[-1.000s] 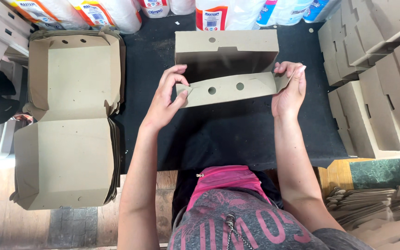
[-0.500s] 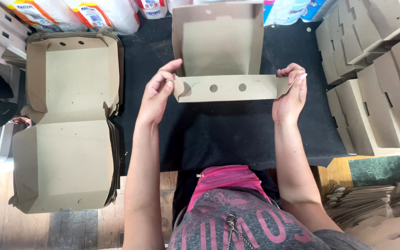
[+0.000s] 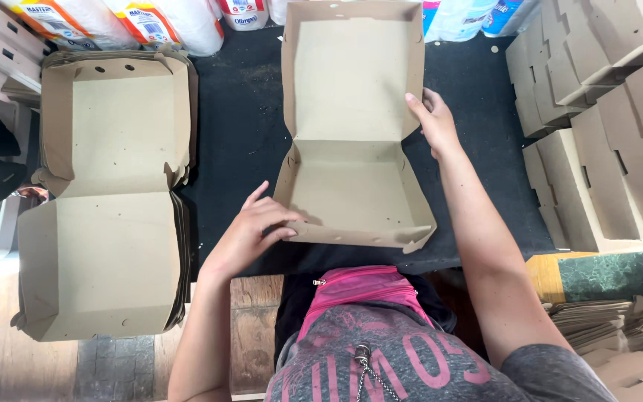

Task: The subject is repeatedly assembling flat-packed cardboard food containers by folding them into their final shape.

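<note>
An open brown cardboard clamshell box (image 3: 347, 119) lies flat on the black table surface (image 3: 240, 126), lid half away from me and base half toward me. My left hand (image 3: 251, 231) presses its fingertips on the near left wall of the base. My right hand (image 3: 433, 123) touches the right edge of the lid near the hinge fold. Both halves show their plain inner faces, with small round holes along the near wall.
A stack of open, nested cardboard boxes (image 3: 109, 193) lies at the left. Closed folded boxes (image 3: 604, 126) are piled at the right. Plastic-wrapped packs (image 3: 150, 22) line the far edge. Flat cardboard blanks (image 3: 619, 316) lie at lower right, on the floor side.
The box was held up with its front flap folded between both hands; now it is spread open and laid flat, and my hands have moved to its left wall and right edge.
</note>
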